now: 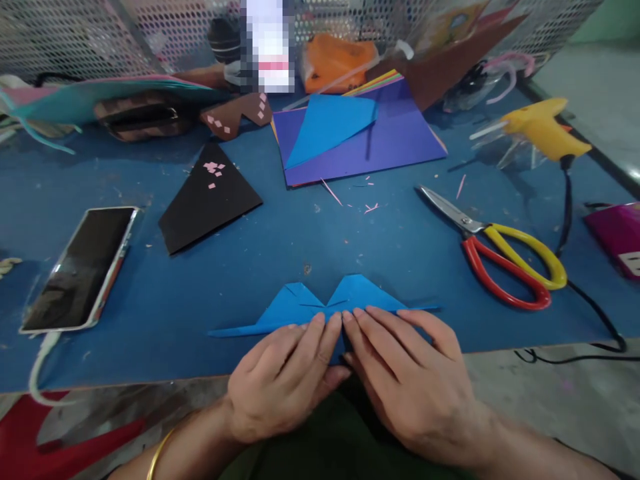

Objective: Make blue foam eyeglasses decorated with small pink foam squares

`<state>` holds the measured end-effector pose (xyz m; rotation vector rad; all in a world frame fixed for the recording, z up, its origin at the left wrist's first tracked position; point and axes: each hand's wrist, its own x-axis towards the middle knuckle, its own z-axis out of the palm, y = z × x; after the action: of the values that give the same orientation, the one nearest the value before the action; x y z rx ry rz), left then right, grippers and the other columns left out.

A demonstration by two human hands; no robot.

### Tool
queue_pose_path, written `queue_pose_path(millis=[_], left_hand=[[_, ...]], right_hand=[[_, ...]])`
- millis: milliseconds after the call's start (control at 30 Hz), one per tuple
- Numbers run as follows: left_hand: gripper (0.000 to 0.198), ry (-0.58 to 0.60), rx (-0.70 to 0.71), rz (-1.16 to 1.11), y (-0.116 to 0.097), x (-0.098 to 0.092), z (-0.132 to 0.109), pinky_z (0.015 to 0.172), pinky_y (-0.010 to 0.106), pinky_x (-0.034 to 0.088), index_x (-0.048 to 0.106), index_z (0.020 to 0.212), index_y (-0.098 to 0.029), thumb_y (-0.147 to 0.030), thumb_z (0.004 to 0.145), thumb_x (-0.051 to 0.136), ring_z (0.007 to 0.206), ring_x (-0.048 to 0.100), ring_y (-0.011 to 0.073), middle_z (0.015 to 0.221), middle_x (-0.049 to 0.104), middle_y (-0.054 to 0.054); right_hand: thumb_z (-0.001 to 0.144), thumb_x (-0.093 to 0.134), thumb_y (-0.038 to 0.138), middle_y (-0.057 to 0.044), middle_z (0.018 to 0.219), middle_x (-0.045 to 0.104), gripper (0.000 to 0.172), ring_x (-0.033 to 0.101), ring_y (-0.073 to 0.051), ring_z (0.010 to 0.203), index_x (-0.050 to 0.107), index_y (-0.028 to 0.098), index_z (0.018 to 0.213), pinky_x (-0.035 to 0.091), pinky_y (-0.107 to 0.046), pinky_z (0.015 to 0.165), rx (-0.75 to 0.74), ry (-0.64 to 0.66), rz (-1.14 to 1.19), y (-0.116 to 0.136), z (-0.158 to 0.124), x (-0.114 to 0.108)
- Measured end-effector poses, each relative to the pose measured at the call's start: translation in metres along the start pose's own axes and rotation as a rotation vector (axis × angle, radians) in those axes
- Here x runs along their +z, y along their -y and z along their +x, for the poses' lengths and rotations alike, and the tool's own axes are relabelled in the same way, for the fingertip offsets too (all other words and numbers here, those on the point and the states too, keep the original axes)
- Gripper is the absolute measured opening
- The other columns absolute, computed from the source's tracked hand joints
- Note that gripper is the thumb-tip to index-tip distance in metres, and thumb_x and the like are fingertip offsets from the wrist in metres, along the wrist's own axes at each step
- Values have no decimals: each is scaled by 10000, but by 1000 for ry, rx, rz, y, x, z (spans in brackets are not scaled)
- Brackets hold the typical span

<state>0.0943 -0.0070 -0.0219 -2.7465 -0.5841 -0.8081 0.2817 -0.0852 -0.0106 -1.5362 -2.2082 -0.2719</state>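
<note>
At near edge of flat blue bench (327, 230), pressing folded bright-blue two-peaked paper (357, 290) under fingers (374, 331) of left hand (277, 380) and right hand (420, 387); can't tell if pinched. Probably light, crease-prone; best held at middle.

Blue table (280, 240): dark-screened phone (83, 267) toward near left corner, white cable (37, 370) drooping over near edge. Inward from phone, black folded paper (200, 213) bearing loose pink squares (211, 186). Toward far edge: brown pouch (143, 117), brown cutout (230, 120), purple-topped paper stack (405, 143), orange bag (340, 60). Right side: scissors (467, 223), blades closed, red and yellow handles toward near right corner. Yellow glue gun (540, 127) by right edge, near far corner; magenta packet (617, 237) further down that edge
</note>
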Motion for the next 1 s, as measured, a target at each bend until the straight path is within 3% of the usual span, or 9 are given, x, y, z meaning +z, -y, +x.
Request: queue_pose_path(millis=[233, 467, 667, 800, 1000], left_hand=[[340, 9, -7, 6, -2, 0, 3, 747, 315, 483, 693, 1142, -109, -362, 927, 618, 804, 615, 177, 1025, 772, 18], [353, 10, 12, 15, 0, -1, 6, 685, 318, 489, 688, 1148, -105, -365, 917, 630, 743, 623, 169, 1004, 775, 16], [355, -14, 15, 23, 2, 0, 4, 671, 319, 497, 686, 1148, -121, -377, 907, 642, 735, 629, 165, 995, 775, 5], [376, 10, 7, 46, -3, 0, 5, 708, 331, 493, 664, 1208, -144, -376, 915, 626, 793, 629, 178, 1061, 756, 34], [449, 117, 53, 56, -18, 3, 13, 825, 363, 462, 587, 1331, -129, -385, 969, 517, 974, 595, 228, 1208, 694, 95]], right_hand=[[964, 530, 192, -55, 1244, 693, 316, 608, -186, 1155, 643, 121, 1251, 344, -391, 1058, 77, -17, -4, -6, -12, -3], [950, 558, 169, -117, 1148, 728, 285, 659, -245, 1088, 677, 62, 1186, 412, -414, 1006, 78, 28, -116, -22, -18, -20], [902, 517, 74, -149, 1121, 730, 312, 666, -271, 1071, 674, 19, 1166, 420, -438, 1011, 24, 32, -147, -25, -20, -20], [906, 527, 98, -138, 1135, 725, 318, 660, -253, 1080, 662, 38, 1188, 387, -440, 1034, 52, 45, -158, -19, -20, -17], [933, 556, 179, -103, 1148, 724, 291, 658, -237, 1099, 660, 90, 1191, 370, -444, 1049, 189, -47, -102, -16, -25, -15]])
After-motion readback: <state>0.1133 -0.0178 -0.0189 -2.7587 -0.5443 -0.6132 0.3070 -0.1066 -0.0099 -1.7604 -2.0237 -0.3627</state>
